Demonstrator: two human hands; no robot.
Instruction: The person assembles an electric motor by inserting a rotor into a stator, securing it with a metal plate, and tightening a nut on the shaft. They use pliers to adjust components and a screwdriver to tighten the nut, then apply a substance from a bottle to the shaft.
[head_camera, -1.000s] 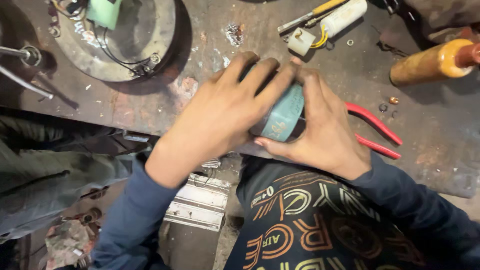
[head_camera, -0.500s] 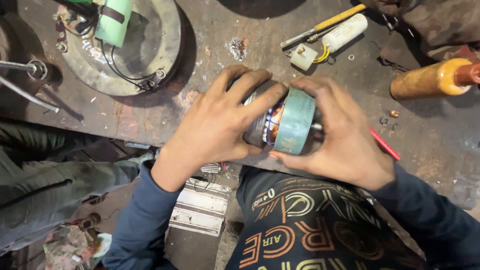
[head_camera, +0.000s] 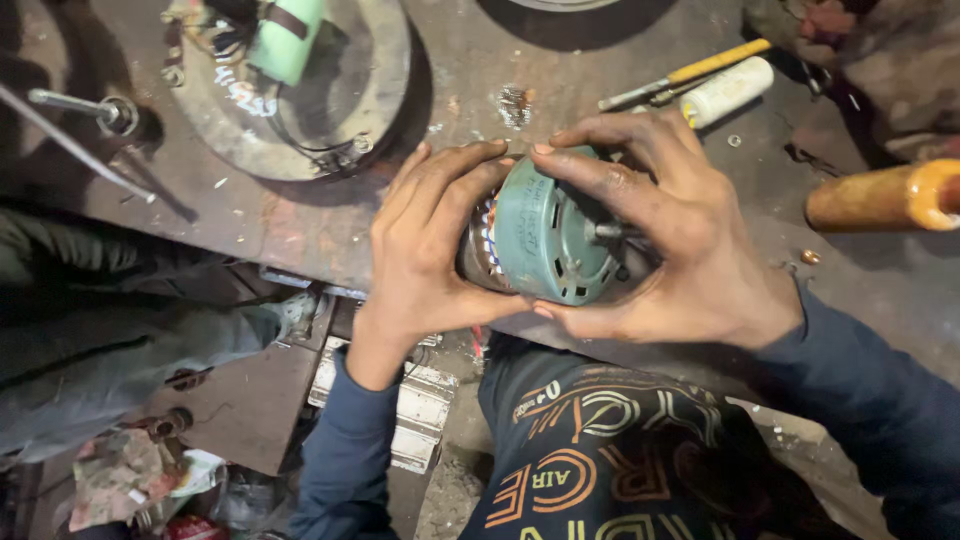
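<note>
Both hands clasped a small teal motor (head_camera: 545, 235) above the rusty bench (head_camera: 330, 225): the left hand (head_camera: 430, 255) gripped its wound end, the right hand (head_camera: 670, 245) wrapped the housing. A yellow-handled screwdriver (head_camera: 690, 75) lay at one o'clock.

My rusty, stained metal worktop (head_camera: 330, 225) fills the upper view, dimly lit, with a round metal plate (head_camera: 300, 100) at eleven o'clock, and below its edge the cluttered floor (head_camera: 130, 480) shows rags and scraps at seven o'clock.
</note>
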